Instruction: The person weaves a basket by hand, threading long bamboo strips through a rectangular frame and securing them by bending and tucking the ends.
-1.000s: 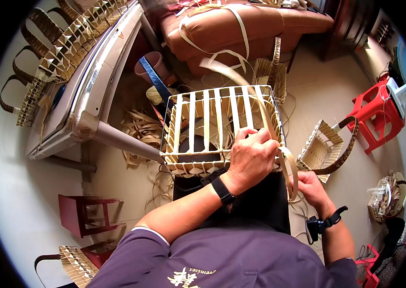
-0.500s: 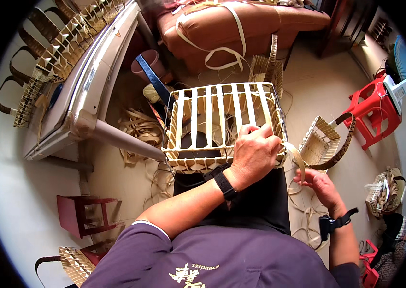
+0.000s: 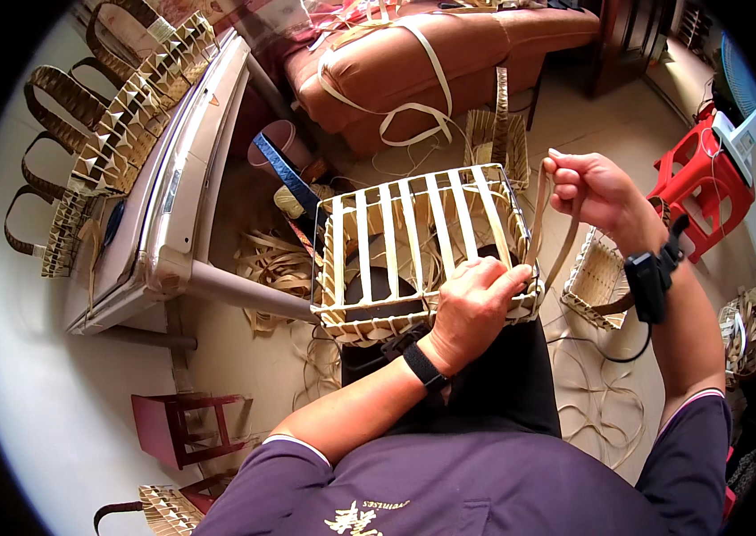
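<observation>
Closest in, the left hand (image 3: 474,302) presses down on the near right corner of the half-woven basket (image 3: 418,250), fingers curled tight over the rim where the strip (image 3: 546,234) enters the weave; the basket sits on the person's lap, its pale upright slats open. Just beyond, the right hand (image 3: 594,186) is lifted above that corner, fingers pinched shut on the looped strip, drawing it taut. The risk, I'd say, lies right here: pull too hard and the strip may kink or snap at the rim, or tug the corner out of square; loosen the left hand and the basket could tip off the lap. Loose strips (image 3: 275,268) litter the floor by the feet and could snag. Farther out, a small finished basket (image 3: 594,281) rests on the floor to the right, a red plastic stool (image 3: 697,188) beyond it, and a brown sofa (image 3: 449,62) at the back. No packages, labels or signs can be made out anywhere.
</observation>
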`<state>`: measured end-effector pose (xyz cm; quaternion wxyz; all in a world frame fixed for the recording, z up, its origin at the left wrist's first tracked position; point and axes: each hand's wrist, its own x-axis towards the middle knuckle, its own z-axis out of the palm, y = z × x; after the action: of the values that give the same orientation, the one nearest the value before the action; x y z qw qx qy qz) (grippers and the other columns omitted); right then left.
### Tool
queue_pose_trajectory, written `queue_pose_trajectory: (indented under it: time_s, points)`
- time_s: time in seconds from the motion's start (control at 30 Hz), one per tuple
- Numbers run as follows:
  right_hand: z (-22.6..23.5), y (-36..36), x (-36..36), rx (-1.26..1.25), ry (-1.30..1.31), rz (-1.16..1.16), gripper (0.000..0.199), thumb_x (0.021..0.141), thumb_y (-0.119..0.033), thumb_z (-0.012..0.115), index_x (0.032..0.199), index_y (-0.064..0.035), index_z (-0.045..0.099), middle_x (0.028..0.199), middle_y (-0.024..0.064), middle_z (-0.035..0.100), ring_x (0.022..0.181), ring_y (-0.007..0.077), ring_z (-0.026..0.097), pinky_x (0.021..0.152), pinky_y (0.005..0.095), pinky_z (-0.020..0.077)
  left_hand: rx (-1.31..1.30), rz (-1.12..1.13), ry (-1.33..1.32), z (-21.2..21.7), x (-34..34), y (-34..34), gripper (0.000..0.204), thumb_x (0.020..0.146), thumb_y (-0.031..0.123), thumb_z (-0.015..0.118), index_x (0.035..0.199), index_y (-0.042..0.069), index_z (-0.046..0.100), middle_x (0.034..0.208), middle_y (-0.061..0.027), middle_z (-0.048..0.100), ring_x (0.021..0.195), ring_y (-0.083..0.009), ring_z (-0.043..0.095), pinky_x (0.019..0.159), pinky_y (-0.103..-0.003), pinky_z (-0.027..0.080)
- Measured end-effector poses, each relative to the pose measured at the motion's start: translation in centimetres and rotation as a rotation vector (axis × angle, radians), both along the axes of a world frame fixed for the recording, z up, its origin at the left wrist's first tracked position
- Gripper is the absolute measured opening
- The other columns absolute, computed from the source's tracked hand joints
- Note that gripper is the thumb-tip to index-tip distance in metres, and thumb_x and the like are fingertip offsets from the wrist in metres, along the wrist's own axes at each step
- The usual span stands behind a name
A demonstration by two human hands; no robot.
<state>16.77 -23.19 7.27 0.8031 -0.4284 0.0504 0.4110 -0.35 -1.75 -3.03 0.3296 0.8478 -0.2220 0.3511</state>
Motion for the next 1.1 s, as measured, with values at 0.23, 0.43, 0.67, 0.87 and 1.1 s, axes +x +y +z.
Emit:
queue_pose_trajectory:
  time_s: [0.23, 0.43, 0.67, 0.87, 1.1]
  points:
    - [-3.5, 0.4, 3.5, -0.098, 0.015, -0.085, 0.026, 0.116, -0.032, 0.063, 0.101, -0.0105, 0.067, 0.066, -0.0092, 0.06, 0.06, 0.008, 0.059, 0.077, 0.0327, 0.0584, 0.012, 0.004, 0.086, 0.7, -0.2, -0.6, 0.015, 0.093, 0.011, 0.082, 0.107, 0.014, 0.081, 0.087, -0.0042, 0.068, 0.08, -0.0269, 0.07, 0.071, -0.041, 0.057]
    - [-4.6, 1.3, 2.4, -0.29, -0.285, -0.152, 0.033, 0.114, -0.036, 0.068, 0.094, -0.0091, 0.071, 0.07, -0.0027, 0.065, 0.064, 0.0132, 0.064, 0.075, 0.033, 0.0586, -0.034, 0.024, 0.251, 1.9, -0.8, -0.7, 0.004, 0.095, 0.015, 0.081, 0.099, 0.013, 0.08, 0.091, -0.0045, 0.068, 0.084, -0.0295, 0.069, 0.075, -0.043, 0.054]
    - [-5.2, -0.3, -7.5, -0.931, -1.443, -0.507, 0.025, 0.099, -0.013, 0.076, 0.122, -0.0036, 0.071, 0.113, 0.0105, 0.075, 0.103, 0.0242, 0.071, 0.089, 0.0372, 0.0554, 0.053, 0.05, 0.381, 2.4, -0.4, -0.5, 0.011, 0.099, 0.02, 0.077, 0.094, 0.011, 0.078, 0.099, -0.0076, 0.065, 0.087, -0.0334, 0.065, 0.077, -0.047, 0.052]
    - [-9.1, -0.2, -15.7, -0.765, -1.245, -0.316, 0.018, 0.089, 0.001, 0.081, 0.107, -0.0015, 0.079, 0.085, 0.0057, 0.065, 0.072, 0.014, 0.061, 0.069, 0.0299, 0.0508, 0.042, -0.005, 0.523, 3.1, 0.1, -1.0, 0.015, 0.1, 0.018, 0.073, 0.091, 0.008, 0.076, 0.101, -0.0109, 0.066, 0.09, -0.0373, 0.067, 0.08, -0.05, 0.053]
    - [-13.0, 2.5, -17.5, -0.656, -1.054, -0.496, 0.029, 0.093, 0.003, 0.081, 0.121, -0.0013, 0.076, 0.09, 0.0003, 0.068, 0.077, 0.0073, 0.062, 0.073, 0.0255, 0.0512, 0.039, 0.042, 0.473, 1.7, 0.6, -0.9, 0.015, 0.099, 0.018, 0.07, 0.091, 0.006, 0.077, 0.102, -0.0137, 0.067, 0.09, -0.0409, 0.067, 0.082, -0.053, 0.054]
